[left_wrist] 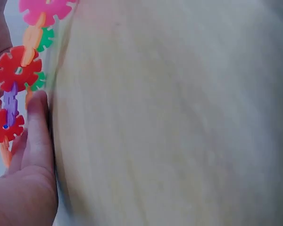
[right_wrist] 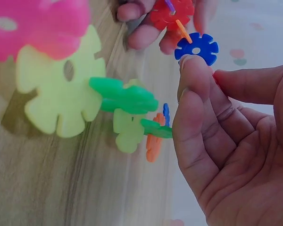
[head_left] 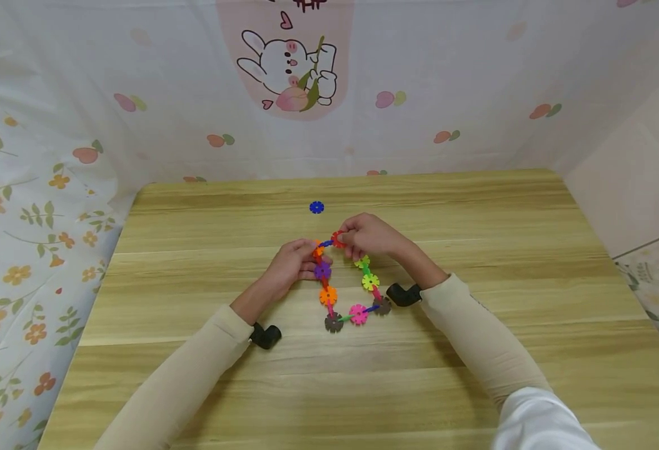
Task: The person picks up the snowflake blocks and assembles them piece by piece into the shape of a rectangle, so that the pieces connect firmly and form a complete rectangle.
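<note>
Interlocking notched plastic discs in many colours form a chain bent into a loop. Along its left side are a purple disc [head_left: 322, 270] and an orange disc [head_left: 328, 295]; a pink disc [head_left: 358, 314] sits between two dark grey discs at the near end. My left hand [head_left: 292, 265] holds the chain by its upper left part, fingers around a red disc [right_wrist: 172, 14] in the right wrist view. Between thumb and fingertips my right hand [head_left: 371, 236] pinches a red disc [head_left: 337, 239], mostly hidden there, beside a blue disc [right_wrist: 196, 48] linked toward the left hand.
A loose blue disc [head_left: 316, 207] lies on the wooden table [head_left: 222, 219] beyond the hands. Black wrist cameras stick out under both sleeves, the left one [head_left: 266, 335] and the right one [head_left: 404, 294]. A printed cloth [head_left: 166, 62] hangs behind the table.
</note>
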`<state>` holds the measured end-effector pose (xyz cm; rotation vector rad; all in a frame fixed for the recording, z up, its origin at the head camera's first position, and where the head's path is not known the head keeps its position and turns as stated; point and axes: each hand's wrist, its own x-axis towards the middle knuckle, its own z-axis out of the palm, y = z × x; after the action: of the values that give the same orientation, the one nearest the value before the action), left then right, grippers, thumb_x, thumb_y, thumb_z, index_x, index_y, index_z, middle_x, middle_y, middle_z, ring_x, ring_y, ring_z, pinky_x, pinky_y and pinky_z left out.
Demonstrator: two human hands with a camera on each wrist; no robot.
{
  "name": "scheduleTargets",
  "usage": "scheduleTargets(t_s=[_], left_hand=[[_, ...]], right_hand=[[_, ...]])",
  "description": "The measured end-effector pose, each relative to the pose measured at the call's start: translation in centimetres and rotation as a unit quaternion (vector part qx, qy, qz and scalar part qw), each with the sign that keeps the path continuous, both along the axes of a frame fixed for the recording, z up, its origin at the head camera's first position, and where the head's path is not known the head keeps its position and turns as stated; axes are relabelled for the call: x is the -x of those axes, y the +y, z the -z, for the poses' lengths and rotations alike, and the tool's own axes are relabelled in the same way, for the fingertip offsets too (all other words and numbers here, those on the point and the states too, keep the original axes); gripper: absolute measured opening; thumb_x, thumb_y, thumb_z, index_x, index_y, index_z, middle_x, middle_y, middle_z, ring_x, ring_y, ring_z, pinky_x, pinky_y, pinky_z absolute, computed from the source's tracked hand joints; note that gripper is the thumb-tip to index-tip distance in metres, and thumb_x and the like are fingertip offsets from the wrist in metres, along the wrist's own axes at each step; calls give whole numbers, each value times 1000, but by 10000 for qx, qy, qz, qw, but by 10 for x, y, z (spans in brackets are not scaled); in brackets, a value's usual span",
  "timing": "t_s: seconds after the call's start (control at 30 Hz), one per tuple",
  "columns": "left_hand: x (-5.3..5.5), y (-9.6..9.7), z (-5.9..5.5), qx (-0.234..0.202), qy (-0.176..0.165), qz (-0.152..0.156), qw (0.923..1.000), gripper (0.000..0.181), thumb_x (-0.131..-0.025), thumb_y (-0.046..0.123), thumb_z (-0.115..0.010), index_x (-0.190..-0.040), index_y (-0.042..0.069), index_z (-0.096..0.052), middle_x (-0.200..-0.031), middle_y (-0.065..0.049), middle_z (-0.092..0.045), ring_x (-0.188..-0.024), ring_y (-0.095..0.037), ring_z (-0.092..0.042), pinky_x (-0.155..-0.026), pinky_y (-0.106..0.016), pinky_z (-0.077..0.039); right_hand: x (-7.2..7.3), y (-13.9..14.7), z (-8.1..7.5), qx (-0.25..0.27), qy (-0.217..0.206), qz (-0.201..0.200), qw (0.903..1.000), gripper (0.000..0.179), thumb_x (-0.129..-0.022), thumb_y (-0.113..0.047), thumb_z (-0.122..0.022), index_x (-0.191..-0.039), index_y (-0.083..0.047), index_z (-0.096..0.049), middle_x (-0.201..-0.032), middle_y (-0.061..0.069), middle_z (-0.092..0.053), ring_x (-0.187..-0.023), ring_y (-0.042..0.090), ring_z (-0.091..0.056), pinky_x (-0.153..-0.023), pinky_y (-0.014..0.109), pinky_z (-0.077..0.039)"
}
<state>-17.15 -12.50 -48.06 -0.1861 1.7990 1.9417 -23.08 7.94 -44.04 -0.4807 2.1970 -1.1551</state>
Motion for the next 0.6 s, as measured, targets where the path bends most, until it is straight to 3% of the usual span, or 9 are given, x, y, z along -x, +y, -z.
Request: scheduleTargets(t_s=[0.27, 0.47, 0.6], left_hand=[[-3, 8, -3, -494, 505, -179, 9973, 30, -105, 25, -43, -122, 1, -50, -120, -27, -62, -104, -32, -66, -92, -36, -54], [-4, 14, -3, -648, 896, -277, 9935, 29, -105, 18, -43, -124, -3, -50, -109, -25, -64, -93, -25, -67, -92, -36, -54], [-6, 17, -4, -680, 1091, -376, 9910, 25, -106, 14, -40, -119, -5, -50, -102, -23, -64, -85, -20, -66, -86, -33, -55]], right_hand=[[-3, -2, -3, 157, 99, -54, 9998, 22, -100, -14, -50, -92, 2, -64, -70, 14, -65, -60, 27, -65, -62, 38, -59], [-5, -4, -5, 238, 191, -23, 9995, 21, -99, -12, -50, -90, 1, -65, -68, 12, -64, -59, 27, -64, -62, 40, -58], [-7, -5, -6, 272, 177, 124, 9994, 21, -99, -12, -51, -93, 1, -66, -72, 18, -66, -58, 23, -64, -63, 40, -58]])
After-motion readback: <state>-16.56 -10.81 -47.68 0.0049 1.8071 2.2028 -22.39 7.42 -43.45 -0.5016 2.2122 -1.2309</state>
